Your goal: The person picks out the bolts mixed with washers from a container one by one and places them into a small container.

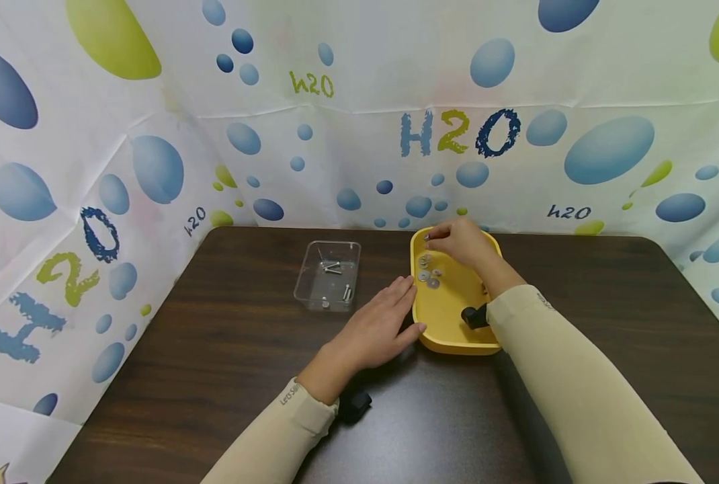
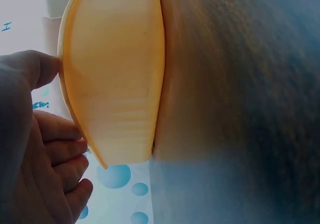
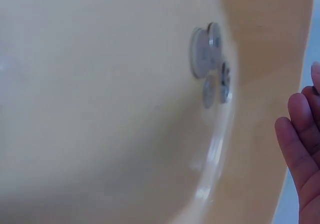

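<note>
A yellow tray (image 1: 450, 316) stands on the table, with several flat round metal pieces like washers (image 1: 423, 275) near its left wall; the right wrist view shows these washers (image 3: 201, 53) close up. My right hand (image 1: 465, 243) is above the tray's far left corner, and its thumb and fingertips pinch a small metal piece (image 1: 427, 237), too small to tell its kind. My left hand (image 1: 377, 326) lies along the tray's left side. In the left wrist view its fairly straight fingers (image 2: 65, 149) and thumb touch the rim of the tray (image 2: 112, 59).
Left of the tray stands a clear plastic box (image 1: 308, 275) holding several metal screws (image 1: 332, 267) or bolts. Both stand on a dark wooden table (image 1: 226, 356). A white cloth printed with blue and green spots (image 1: 347, 168) hangs behind and at the sides.
</note>
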